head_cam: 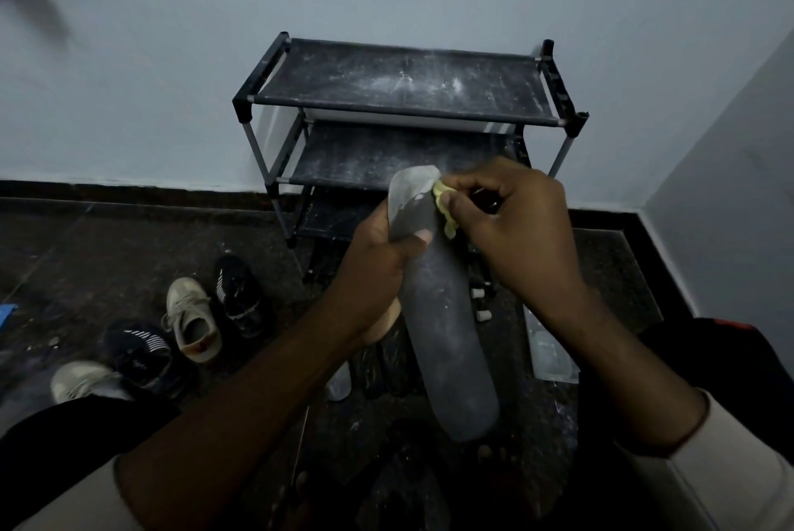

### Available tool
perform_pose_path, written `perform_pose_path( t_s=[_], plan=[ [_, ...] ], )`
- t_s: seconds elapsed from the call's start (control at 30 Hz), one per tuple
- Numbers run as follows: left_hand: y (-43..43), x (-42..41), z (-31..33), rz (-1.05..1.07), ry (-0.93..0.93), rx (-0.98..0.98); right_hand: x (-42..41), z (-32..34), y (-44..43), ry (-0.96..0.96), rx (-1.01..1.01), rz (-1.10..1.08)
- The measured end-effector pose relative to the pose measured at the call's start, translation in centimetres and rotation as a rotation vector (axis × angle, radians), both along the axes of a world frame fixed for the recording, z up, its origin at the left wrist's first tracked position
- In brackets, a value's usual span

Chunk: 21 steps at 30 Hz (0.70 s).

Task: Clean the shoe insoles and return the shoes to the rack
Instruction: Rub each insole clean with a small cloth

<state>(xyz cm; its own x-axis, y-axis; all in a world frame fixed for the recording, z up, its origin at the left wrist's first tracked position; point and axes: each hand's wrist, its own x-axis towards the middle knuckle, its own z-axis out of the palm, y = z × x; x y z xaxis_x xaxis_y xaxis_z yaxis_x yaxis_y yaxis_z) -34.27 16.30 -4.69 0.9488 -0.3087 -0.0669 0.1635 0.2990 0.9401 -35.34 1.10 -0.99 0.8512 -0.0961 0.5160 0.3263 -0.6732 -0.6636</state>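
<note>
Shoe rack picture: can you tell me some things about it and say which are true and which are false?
1. The left hand grips the insole. True.
2. The right hand pinches a red cloth. False: the cloth is yellow.
3. The shoes stand on the rack. False: they lie on the floor, left of it.
4. White dust speckles the rack's top. True.

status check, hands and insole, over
Left hand grips dark insole. Right hand pinches yellow cloth at its far end. Four shoes on floor, off rack.
</note>
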Motion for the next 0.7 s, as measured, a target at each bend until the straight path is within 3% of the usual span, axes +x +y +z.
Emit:
perform_pose_path(
  t_s=[0.13,0.3,0.43,0.6,0.7],
  plan=[
    [0.0,-0.1,-0.3,-0.010,-0.003,0.060,0.5,0.3,0.2,-0.031,0.042,-0.066],
    [0.2,0.0,-0.4,-0.019,-0.019,0.073,0.1,-0.2,0.9,-0.034,-0.071,0.007],
    [0.0,-0.2,-0.5,-0.018,-0.012,0.079,0.9,0.3,0.1,-0.078,-0.001,-0.091],
    [0.1,0.0,-0.5,0.001,-0.033,0.083,0.3,-0.5,1.3,-0.055,-0.104,0.045],
    [0.1,-0.1,-0.4,-0.022,-0.024,0.100,0.6,-0.1,0.3,-0.061,-0.033,-0.031]
  ],
)
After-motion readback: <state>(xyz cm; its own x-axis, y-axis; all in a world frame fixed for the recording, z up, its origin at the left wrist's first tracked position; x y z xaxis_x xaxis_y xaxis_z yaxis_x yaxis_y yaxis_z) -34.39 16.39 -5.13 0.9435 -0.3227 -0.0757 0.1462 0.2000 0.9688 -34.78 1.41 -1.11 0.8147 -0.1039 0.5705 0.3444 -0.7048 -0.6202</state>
